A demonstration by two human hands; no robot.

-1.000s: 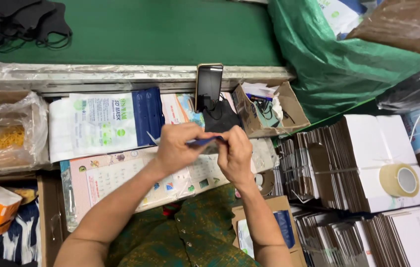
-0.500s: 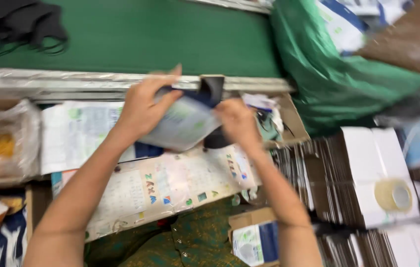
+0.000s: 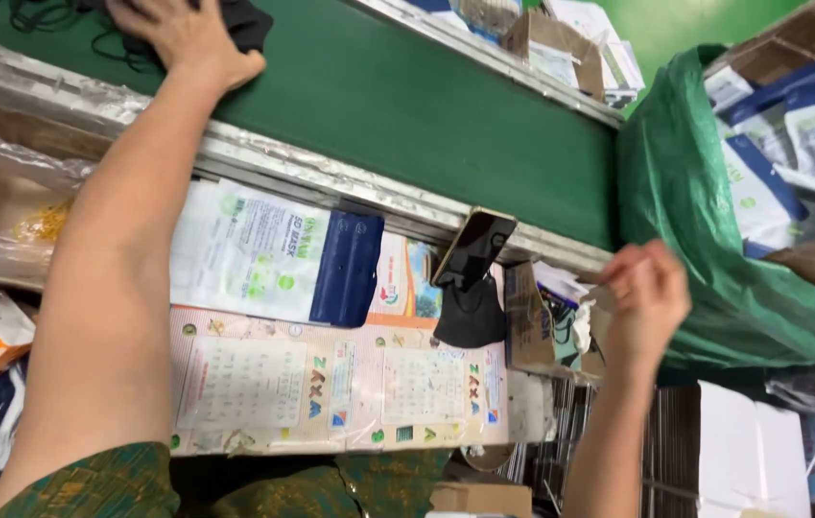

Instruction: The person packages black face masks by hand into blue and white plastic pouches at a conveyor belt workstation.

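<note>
Black masks [image 3: 235, 19] on the green belt [image 3: 407, 105] lie under the left hand [image 3: 182, 38], fingers spread flat; right hand [image 3: 647, 297] hovers, fingers loosely curled, empty.

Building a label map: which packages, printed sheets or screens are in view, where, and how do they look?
Flat pouch: below the belt rail; white, navy end.
Phone: propped against the rail; dark screen.
Calendar sheet: on the worktop; pale, gridded.
Pouches: in the green bag; white and blue.

A green belt [image 3: 426, 105] carries black masks [image 3: 235, 21] at its far left. Nearer, a calendar-covered bench [image 3: 330, 384] holds a mask-bag stack [image 3: 273, 254], a propped phone [image 3: 472, 247] and a small box [image 3: 527, 317].
</note>
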